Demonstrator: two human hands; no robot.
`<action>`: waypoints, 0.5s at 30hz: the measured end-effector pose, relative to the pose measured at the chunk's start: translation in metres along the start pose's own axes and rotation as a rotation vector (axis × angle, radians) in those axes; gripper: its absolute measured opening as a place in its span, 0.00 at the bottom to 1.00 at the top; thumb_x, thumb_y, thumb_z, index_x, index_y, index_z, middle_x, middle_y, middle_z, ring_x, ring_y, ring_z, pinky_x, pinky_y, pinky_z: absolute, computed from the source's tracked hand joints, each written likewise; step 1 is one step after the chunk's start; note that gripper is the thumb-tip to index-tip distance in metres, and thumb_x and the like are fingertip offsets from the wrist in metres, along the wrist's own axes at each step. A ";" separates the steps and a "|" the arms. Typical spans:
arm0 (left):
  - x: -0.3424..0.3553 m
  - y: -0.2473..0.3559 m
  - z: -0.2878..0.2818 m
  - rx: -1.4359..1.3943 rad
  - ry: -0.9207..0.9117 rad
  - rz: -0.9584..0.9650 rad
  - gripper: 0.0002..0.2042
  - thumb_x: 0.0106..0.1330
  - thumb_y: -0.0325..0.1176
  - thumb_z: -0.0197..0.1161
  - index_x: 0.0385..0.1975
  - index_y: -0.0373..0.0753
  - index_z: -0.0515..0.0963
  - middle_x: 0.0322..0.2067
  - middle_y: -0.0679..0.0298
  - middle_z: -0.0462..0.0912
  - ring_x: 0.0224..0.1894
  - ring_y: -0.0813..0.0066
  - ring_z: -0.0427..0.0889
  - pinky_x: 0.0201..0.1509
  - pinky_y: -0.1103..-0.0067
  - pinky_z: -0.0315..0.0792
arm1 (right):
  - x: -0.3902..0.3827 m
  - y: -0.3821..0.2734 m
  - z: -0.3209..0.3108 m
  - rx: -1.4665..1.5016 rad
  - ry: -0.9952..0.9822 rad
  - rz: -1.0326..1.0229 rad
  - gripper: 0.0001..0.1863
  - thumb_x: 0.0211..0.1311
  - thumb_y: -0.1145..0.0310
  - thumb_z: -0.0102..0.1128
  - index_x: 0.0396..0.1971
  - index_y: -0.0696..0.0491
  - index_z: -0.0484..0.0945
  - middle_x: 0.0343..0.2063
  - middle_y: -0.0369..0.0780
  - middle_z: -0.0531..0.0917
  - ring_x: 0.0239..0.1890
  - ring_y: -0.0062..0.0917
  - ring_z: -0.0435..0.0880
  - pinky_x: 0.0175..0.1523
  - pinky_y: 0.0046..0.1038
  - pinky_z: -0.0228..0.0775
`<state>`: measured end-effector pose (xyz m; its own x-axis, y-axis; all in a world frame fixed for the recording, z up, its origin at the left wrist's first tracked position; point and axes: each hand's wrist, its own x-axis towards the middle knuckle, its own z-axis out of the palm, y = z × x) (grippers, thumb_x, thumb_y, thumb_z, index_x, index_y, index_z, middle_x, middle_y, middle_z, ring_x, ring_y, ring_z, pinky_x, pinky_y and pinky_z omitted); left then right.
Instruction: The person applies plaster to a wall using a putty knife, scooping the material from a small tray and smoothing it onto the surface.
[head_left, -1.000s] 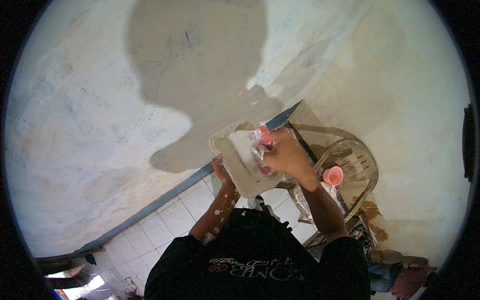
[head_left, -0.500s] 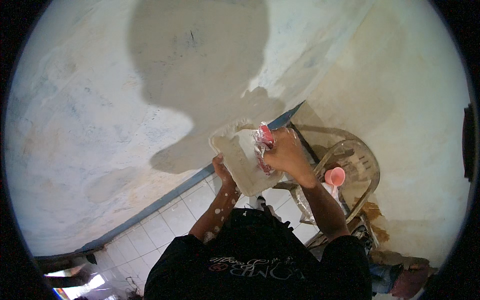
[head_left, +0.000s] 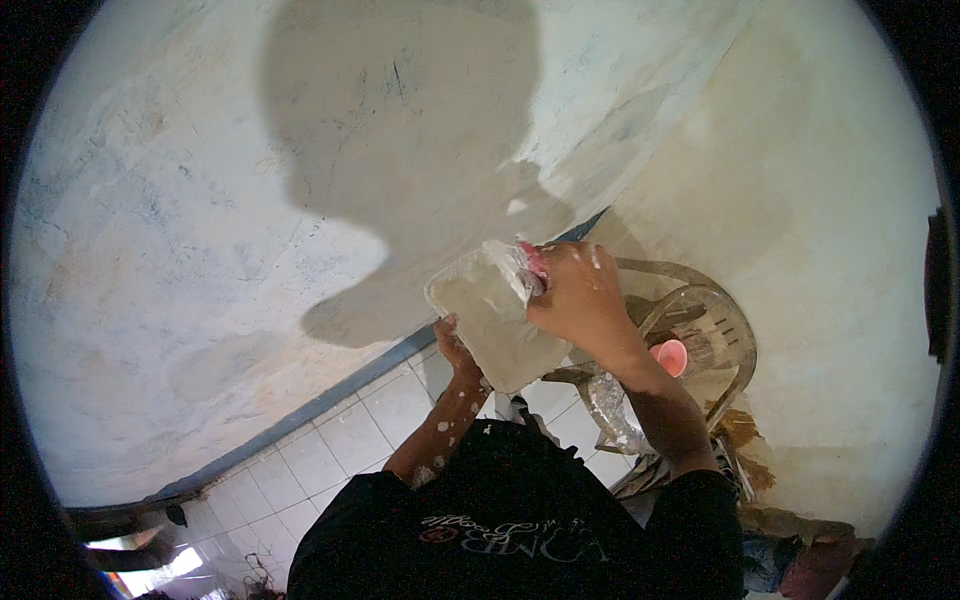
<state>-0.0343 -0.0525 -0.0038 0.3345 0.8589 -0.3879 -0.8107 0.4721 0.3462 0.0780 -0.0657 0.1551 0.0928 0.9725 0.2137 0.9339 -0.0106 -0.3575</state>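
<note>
My left hand (head_left: 457, 345) is closed on the near left edge of a shallow rectangular tub (head_left: 472, 352). Its inside is coated with greyish putty. In my right hand (head_left: 588, 300) is a red putty scraper (head_left: 534, 260) smeared with white putty. The scraper is at the far right side of the tub, and my fingers partly cover it. White putty marks the back of my right hand, and white spots dot my left forearm.
A blue skirting strip (head_left: 350, 382) runs below the patchy white wall (head_left: 180, 210). A worn chair (head_left: 748, 345) stands at the right with a pink cup (head_left: 671, 357) on it. White floor tiles (head_left: 300, 465) lie below; cloth (head_left: 815, 565) is at lower right.
The scraper has turned in my right hand, and its white-coated part now shows at the tub's far edge. The tub has tilted, and my right forearm now partly covers the cup.
</note>
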 end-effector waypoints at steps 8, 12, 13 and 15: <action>0.008 -0.014 -0.010 -0.048 -0.179 0.032 0.33 0.45 0.49 0.50 0.52 0.36 0.61 0.47 0.55 0.69 0.49 0.59 0.69 0.55 0.68 0.62 | -0.023 -0.008 0.046 -0.134 -0.019 -0.115 0.11 0.29 0.73 0.57 0.21 0.57 0.77 0.21 0.45 0.78 0.25 0.40 0.78 0.32 0.37 0.69; 0.010 -0.012 -0.013 -0.095 -0.263 -0.039 0.33 0.47 0.51 0.49 0.52 0.35 0.61 0.47 0.56 0.69 0.49 0.60 0.69 0.56 0.68 0.61 | -0.019 -0.016 0.028 0.008 -0.078 -0.067 0.11 0.30 0.73 0.56 0.22 0.57 0.77 0.21 0.46 0.77 0.24 0.43 0.77 0.31 0.38 0.68; 0.008 -0.011 -0.010 -0.069 -0.239 -0.023 0.33 0.48 0.53 0.47 0.52 0.37 0.61 0.47 0.56 0.69 0.50 0.59 0.67 0.56 0.66 0.60 | -0.019 -0.012 0.028 0.026 -0.090 -0.055 0.11 0.30 0.73 0.55 0.22 0.57 0.76 0.21 0.47 0.77 0.26 0.45 0.76 0.33 0.39 0.68; 0.004 -0.008 -0.006 -0.037 -0.215 -0.006 0.32 0.49 0.55 0.46 0.52 0.40 0.62 0.48 0.55 0.69 0.51 0.58 0.66 0.56 0.64 0.59 | -0.017 -0.001 0.032 0.049 -0.099 -0.044 0.11 0.31 0.73 0.55 0.22 0.56 0.76 0.21 0.48 0.76 0.27 0.46 0.75 0.35 0.40 0.67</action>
<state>-0.0296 -0.0540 -0.0132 0.4304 0.8808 -0.1975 -0.8245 0.4727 0.3112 0.0648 -0.0744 0.1232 0.0157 0.9900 0.1403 0.9179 0.0413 -0.3947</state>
